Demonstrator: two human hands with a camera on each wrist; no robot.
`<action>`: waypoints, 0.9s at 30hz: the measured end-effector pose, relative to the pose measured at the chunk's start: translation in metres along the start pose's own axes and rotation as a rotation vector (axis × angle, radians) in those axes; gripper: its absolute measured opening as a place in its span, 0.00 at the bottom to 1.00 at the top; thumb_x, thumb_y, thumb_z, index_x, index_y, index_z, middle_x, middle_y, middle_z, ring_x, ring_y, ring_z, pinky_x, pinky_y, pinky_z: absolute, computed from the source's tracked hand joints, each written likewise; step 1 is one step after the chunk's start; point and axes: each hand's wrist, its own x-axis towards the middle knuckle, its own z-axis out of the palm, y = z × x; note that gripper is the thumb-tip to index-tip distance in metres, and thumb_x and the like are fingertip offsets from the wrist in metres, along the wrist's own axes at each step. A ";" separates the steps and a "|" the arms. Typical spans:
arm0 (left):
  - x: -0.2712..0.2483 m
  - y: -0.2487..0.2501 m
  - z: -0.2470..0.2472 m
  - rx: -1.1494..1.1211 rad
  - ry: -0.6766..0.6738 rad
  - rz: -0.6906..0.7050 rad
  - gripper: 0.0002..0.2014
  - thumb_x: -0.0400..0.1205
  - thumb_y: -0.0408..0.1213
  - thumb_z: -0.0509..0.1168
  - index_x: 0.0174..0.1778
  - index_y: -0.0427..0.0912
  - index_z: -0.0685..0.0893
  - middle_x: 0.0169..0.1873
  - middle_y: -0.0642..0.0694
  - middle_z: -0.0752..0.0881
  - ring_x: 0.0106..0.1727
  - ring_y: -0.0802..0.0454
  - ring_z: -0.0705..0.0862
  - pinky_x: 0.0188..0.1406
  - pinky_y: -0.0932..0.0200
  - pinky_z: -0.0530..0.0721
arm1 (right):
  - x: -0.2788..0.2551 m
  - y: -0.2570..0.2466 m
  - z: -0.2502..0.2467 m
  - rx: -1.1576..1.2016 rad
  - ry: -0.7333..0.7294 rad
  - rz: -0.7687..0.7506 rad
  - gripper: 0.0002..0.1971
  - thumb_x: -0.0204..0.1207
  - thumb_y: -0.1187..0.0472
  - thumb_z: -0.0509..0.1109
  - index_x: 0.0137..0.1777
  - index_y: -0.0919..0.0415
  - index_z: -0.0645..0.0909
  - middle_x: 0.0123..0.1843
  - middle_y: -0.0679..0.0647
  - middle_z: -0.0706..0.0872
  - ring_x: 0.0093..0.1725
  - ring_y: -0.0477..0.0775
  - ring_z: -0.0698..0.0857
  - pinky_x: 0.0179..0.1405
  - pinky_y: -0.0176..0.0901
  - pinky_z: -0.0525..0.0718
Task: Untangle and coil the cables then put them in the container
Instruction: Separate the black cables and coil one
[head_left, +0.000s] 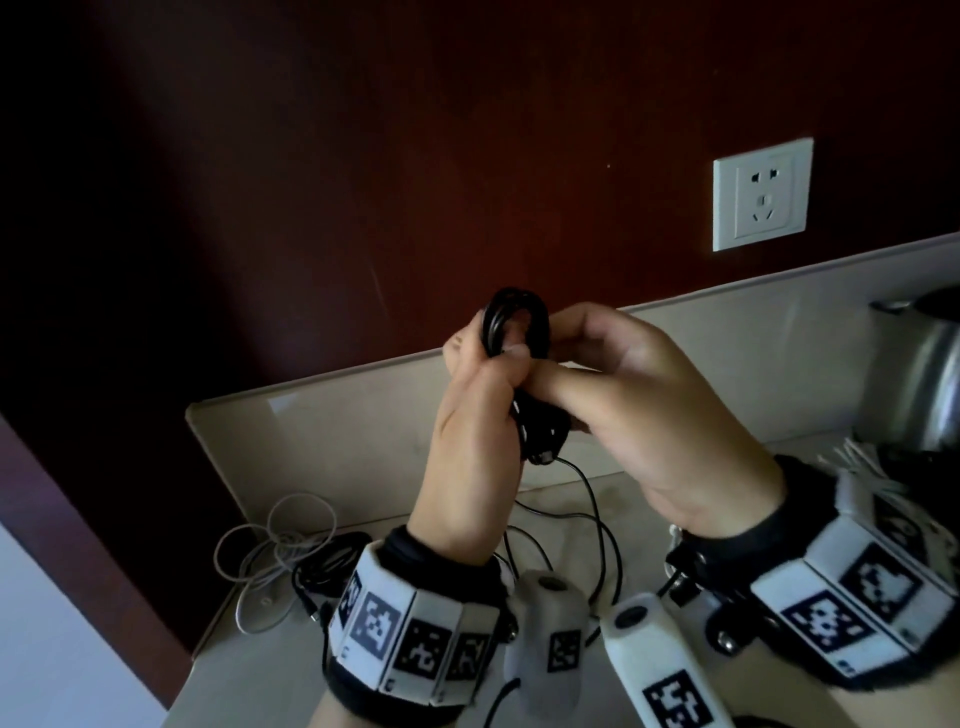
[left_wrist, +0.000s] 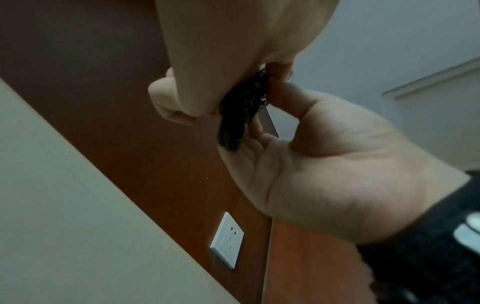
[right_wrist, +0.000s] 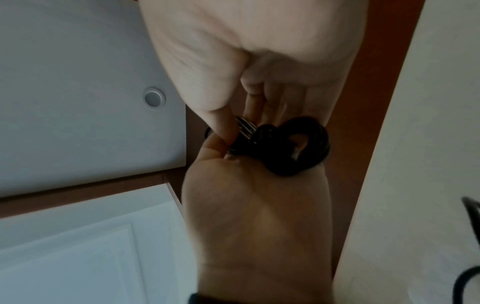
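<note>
Left hand (head_left: 470, 441): raised above the desk (head_left: 322, 431); grip closed round the black cable (head_left: 519, 327), thumb pressed on the front of the bundle, fingers curled behind it.
Right hand (head_left: 660, 415): level with the left and touching it; grip narrow, thumb and fingertips pinching the same bundle from the other side.
Black cable: one; wound into a small coil with several turns, held upright between both hands in front of the dark red wall (head_left: 363, 156). A loose tail drops from the bottom of the coil down to the desk.
White cable (head_left: 275, 545): one; lying in loose uncoiled loops at the near left corner of the desk, well apart from the hands.
Other dark cable (head_left: 324, 564): a black tangle on the desk just beside the white one; dim light, possibly more than one strand, count uncertain.
Wall socket (head_left: 761, 195): one, white, on the wall above the desk's rear edge, to the right.
Metal kettle (head_left: 924, 374): one, at the far right of the desk, partly cut off.
Wrist bands: two, one per wrist, with black-and-white square markers.
</note>
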 end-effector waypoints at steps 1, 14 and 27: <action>0.000 -0.001 -0.001 0.018 -0.015 0.011 0.15 0.76 0.51 0.64 0.57 0.53 0.85 0.68 0.23 0.73 0.72 0.31 0.76 0.72 0.26 0.74 | 0.000 0.000 -0.001 0.016 0.012 0.004 0.05 0.67 0.56 0.76 0.43 0.50 0.87 0.42 0.49 0.91 0.44 0.50 0.91 0.45 0.46 0.85; -0.004 -0.008 0.001 0.167 -0.148 0.162 0.15 0.73 0.22 0.64 0.54 0.39 0.79 0.46 0.39 0.82 0.48 0.46 0.80 0.50 0.49 0.82 | 0.007 0.004 -0.013 -0.197 0.220 -0.049 0.03 0.77 0.56 0.74 0.46 0.54 0.86 0.33 0.47 0.86 0.36 0.51 0.87 0.35 0.46 0.84; 0.004 -0.013 -0.004 0.309 0.026 0.223 0.11 0.83 0.40 0.66 0.57 0.38 0.78 0.53 0.42 0.87 0.58 0.44 0.87 0.62 0.40 0.84 | 0.004 -0.011 -0.020 -0.461 -0.098 -0.173 0.12 0.72 0.54 0.66 0.55 0.50 0.83 0.45 0.51 0.88 0.42 0.57 0.86 0.38 0.62 0.87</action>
